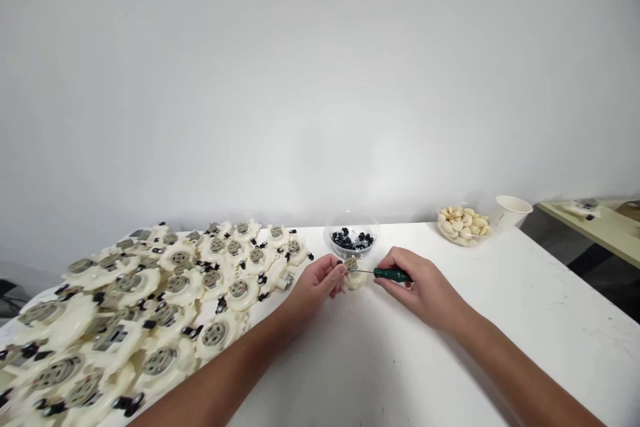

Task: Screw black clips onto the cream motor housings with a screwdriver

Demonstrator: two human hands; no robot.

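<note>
Green-handled screwdriver pinched tight in our right hand, tip right at the small cream plastic part our left hand is gripping, clear bowl of black bits just past our fingertips.

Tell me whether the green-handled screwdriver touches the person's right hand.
Touching: the head view shows the right hand gripping the green-handled screwdriver by its handle.

A dark green screwdriver handle contrasts with the white bench. Cream plastic discs have grey, holed centres and black clips. A clear bowl holds glossy black pieces, and the paper cup is white.
</note>
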